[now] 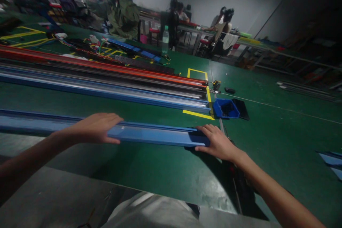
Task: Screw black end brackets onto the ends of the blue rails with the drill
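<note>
A long blue channel profile [157, 135] lies across the green table in front of me, its open side facing up. My left hand [97, 128] is laid over it, thumb along the near edge and fingers at the far edge. At the channel's right end, my right hand [217, 142] grips both edges between thumb and fingers. Behind it, blue profiles [133, 96] and an orange-red profile [128, 69] lie roughly parallel, with dark ones between them.
A blue bin [226, 108] with dark small parts stands right of the profiles, near yellow tape [199, 114]. Farther back are a bottle [165, 41] and tangled wires [98, 48]. A dark tool [242, 185] lies partly under my right forearm. People sit beyond the table [267, 114].
</note>
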